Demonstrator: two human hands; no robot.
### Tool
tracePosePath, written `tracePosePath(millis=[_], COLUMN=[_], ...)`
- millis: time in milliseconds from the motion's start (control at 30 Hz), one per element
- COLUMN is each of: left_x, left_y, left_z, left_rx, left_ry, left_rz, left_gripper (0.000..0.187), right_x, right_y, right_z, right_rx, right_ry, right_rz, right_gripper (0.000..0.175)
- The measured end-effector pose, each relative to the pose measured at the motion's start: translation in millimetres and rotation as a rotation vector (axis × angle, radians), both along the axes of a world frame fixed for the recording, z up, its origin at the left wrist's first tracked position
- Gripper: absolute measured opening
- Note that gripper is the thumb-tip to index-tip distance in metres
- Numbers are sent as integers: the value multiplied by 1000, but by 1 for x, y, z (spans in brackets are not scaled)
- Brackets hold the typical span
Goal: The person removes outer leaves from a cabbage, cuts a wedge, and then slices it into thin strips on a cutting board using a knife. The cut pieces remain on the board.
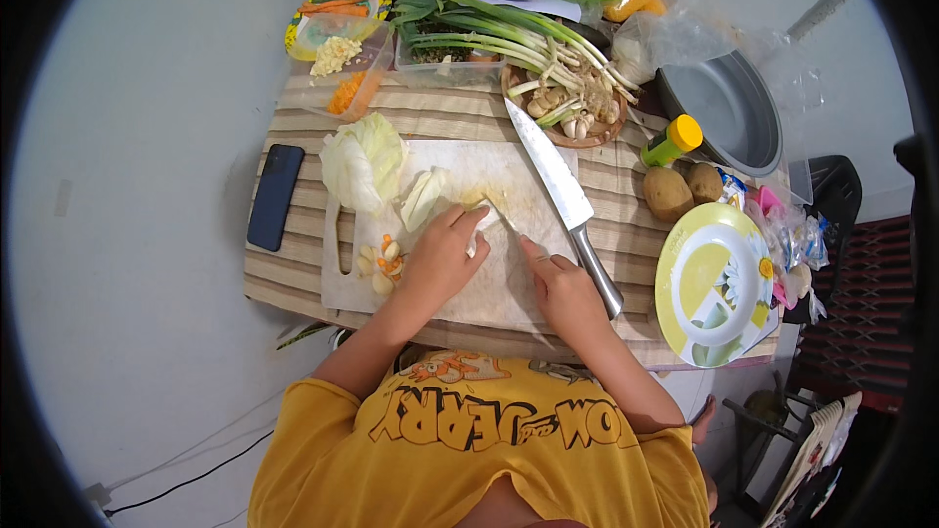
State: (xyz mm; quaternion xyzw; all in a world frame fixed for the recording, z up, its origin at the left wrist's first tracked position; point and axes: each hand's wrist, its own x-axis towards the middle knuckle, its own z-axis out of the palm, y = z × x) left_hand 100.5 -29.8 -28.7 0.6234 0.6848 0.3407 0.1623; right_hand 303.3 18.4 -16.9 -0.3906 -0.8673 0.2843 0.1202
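My left hand (445, 257) pinches a small pale piece of cabbage (482, 215) against the white cutting board (455, 301). A small knife (505, 218) is gripped in my right hand (563, 284), its blade against the right side of that piece; the handle is mostly hidden by my fingers. Just beyond my left hand lies a loose cabbage leaf piece (424, 198). A larger section of cabbage (364, 161) rests over the board's far left corner. Peeled garlic cloves (382, 283) and orange carrot bits (389, 249) sit left of my left wrist.
A large chef's knife (550, 165) lies along the board's right side. Beyond are a plastic container (378, 77) of chopped vegetables and a wooden plate (587, 141) with spring onions (543, 40). A phone (275, 196) lies left; potatoes (667, 194) and a patterned plate (673, 286) stand right.
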Motion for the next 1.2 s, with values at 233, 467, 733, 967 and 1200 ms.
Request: tracePosePath(millis=[233,467,733,967,1200], left_x=[-3,-2,2,1,3], left_y=[-3,-4,-5,-6,-2], left_z=[3,5,6,10,5], left_rx=[-7,-5,-16,-45,6], left_ry=[-61,-52,-69,-79,-67], left_rz=[-24,-29,-47,-43,-34], left_gripper=[35,35,35,34,35], right_x=[-9,-22,-13,-42,-49], right_y=[10,16,24,43,49], right_z=[2,8,5,-6,-7], right_rx=[122,58,11,37,72], right_ry=[-9,-17,57,25,129], right_rz=[-14,-28,-187,-206,-192], right_gripper=[46,43,23,21,19])
